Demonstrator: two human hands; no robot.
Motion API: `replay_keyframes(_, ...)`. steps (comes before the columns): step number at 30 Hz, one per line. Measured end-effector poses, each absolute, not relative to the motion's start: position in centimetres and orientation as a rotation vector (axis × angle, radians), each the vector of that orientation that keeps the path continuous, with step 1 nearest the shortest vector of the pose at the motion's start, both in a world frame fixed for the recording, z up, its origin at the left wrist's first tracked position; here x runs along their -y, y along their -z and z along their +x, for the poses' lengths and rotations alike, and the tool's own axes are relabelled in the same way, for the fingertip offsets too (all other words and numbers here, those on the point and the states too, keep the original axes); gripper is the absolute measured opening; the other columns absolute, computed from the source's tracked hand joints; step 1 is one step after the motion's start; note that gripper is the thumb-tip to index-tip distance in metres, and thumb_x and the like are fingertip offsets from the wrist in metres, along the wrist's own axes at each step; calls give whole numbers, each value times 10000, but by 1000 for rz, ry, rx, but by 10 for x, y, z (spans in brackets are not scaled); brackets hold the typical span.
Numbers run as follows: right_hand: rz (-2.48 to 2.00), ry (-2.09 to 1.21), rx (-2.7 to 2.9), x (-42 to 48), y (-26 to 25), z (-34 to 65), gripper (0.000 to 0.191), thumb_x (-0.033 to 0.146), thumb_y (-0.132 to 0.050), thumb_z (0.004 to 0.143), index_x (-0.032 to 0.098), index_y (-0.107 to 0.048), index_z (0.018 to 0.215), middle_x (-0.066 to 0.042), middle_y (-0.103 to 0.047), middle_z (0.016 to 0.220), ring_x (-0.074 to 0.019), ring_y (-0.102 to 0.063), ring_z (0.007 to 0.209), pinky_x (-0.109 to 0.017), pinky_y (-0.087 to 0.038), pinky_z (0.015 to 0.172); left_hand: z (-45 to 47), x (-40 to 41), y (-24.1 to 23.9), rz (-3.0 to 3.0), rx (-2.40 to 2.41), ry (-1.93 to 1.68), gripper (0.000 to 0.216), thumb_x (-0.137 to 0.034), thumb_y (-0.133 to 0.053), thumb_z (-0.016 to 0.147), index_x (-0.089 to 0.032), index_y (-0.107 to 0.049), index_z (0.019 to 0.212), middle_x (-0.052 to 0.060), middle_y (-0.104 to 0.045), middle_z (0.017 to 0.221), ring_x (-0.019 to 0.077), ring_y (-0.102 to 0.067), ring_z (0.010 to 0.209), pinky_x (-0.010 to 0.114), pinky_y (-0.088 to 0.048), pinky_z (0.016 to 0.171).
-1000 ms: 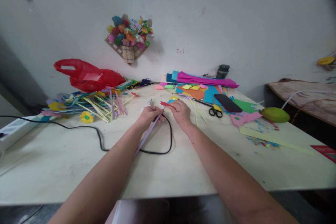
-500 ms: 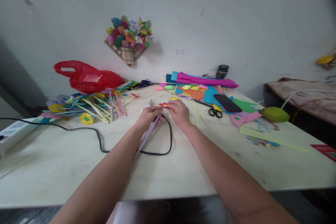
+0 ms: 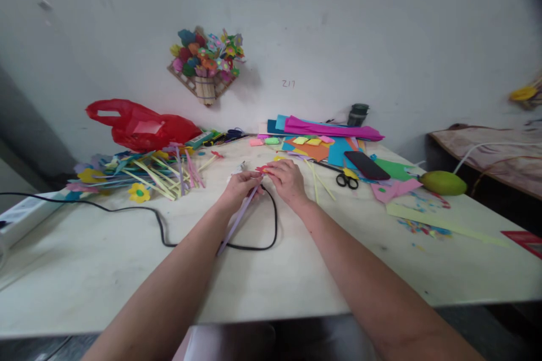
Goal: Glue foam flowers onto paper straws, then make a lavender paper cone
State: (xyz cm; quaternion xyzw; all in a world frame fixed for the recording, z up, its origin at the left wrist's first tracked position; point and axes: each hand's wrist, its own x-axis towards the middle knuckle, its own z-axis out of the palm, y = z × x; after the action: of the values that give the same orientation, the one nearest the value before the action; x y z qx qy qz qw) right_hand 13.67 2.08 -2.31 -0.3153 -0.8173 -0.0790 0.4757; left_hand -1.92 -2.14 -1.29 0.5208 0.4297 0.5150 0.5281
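My left hand (image 3: pixel 239 189) pinches a pale purple paper strip (image 3: pixel 236 224) near its upper end, and the rest slants down toward me. At that upper end sits a small red paper flower (image 3: pixel 261 169) with a bit of yellow on it. The fingers of my right hand (image 3: pixel 288 180) are closed on the flower's right side and hide part of it. Behind the hands lies a small pale object with a metallic tip (image 3: pixel 243 166), partly covered. A black cable (image 3: pixel 275 220) loops on the table beneath the strip.
Finished paper flowers (image 3: pixel 139 192) and stems lie left, before a red plastic bag (image 3: pixel 144 124). Right are black-handled scissors (image 3: pixel 347 180), a phone (image 3: pixel 366 166), coloured sheets (image 3: pixel 339 149), a green-yellow fruit (image 3: pixel 443 183) and paper scraps (image 3: pixel 423 229). A power strip (image 3: pixel 25 214) stands far left.
My right fingers have shifted slightly on the red flower, so less of its yellow shows. My left hand holds the strip in the same place.
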Motion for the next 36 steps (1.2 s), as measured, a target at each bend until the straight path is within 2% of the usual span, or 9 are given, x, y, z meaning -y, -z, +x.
replay_keyframes(20, -792, 51, 2029, -23, 23, 134, 244, 171, -467, 850, 199, -683, 961, -47, -682, 974, -194, -546, 924, -355, -417, 843, -18, 23, 13, 1206, -1000, -1232, 365, -338, -690, 632, -126, -579, 907, 15, -616, 518, 97, -493, 386, 203, -355, 400)
replay_keyframes(28, -753, 117, 2064, -19, 22, 135, 262, 141, -452, 836, 176, -662, 988, -42, -668, 996, -198, -520, 925, -337, -408, 841, -19, 21, 15, 1218, -1012, -1267, 398, -337, -695, 621, -111, -580, 928, 14, -617, 513, 98, -498, 390, 209, -364, 418)
replay_keyframes(31, -772, 148, 2086, -16, 20, 135, 324, 125, -449, 811, 193, -622, 1077, -42, -628, 1098, -207, -498, 985, -354, -385, 881, -20, 20, 16, 1248, -1037, -1290, 425, -359, -695, 627, -115, -587, 957, 8, -617, 524, 96, -496, 390, 212, -364, 424)
replay_keyframes(36, -794, 220, 1997, -13, 20, 137, 612, 96, -474, 687, 129, -412, 1295, -101, -487, 1287, -246, -425, 1135, -402, -332, 956, -21, 19, 17, 1298, -1005, -1314, 387, -386, -685, 648, -139, -601, 934, -8, -616, 554, 91, -502, 410, 218, -380, 450)
